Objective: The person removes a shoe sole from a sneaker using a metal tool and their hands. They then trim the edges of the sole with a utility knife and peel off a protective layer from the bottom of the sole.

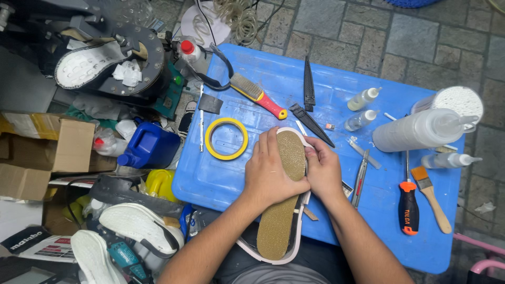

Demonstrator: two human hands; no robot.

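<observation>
My 2 forearms come up from the bottom edge, both bare to the elbow with no sleeves in sight. My left hand (pixel 272 176) and right hand (pixel 323 169) are bare too: no gloves, no rings, no watch or band at either wrist. The nails I can see are cut short. Dark grey clothing shows in my lap between the arms.

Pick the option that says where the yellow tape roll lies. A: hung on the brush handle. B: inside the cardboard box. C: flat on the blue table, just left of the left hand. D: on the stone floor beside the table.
C: the yellow tape roll lies flat on the blue table, just left of the left hand, which presses on the shoe sole.
</observation>
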